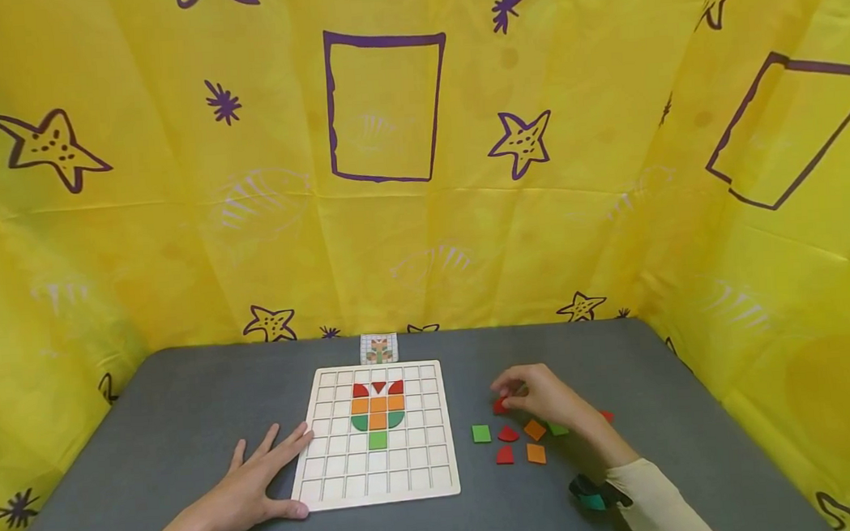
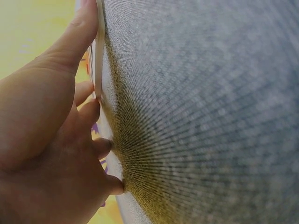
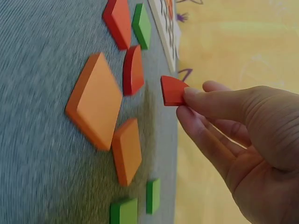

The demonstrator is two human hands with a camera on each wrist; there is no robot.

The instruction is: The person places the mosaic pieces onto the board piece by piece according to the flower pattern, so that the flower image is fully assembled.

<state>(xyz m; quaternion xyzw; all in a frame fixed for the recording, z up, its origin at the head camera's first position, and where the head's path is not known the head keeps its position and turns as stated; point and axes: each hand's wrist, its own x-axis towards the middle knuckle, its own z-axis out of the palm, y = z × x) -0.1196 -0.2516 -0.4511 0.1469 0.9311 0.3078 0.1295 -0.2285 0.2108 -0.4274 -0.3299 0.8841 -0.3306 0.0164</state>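
The wooden grid board (image 1: 336, 490) holds red, orange and green pieces in a flower-like shape, with a light green square (image 1: 378, 440) lowest. My left hand (image 1: 244, 488) rests spread at the board's left edge, thumb and fingertips touching it; the left wrist view shows the hand (image 2: 51, 112) against the board's edge (image 2: 99, 56). Right of the board, my right hand (image 1: 546, 396) pinches a red piece (image 1: 500, 406) with one curved side. In the right wrist view that red piece (image 3: 173, 91) is held between thumb and finger of the hand (image 3: 252, 126), above the table.
Loose on the grey table (image 1: 207, 409) right of the board lie a green square (image 1: 481, 433), red pieces (image 1: 505, 455), orange pieces (image 1: 535, 454) and another green piece (image 1: 558, 429). A small pattern card (image 1: 379, 349) lies behind the board. Yellow cloth (image 1: 409, 242) hangs behind the table.
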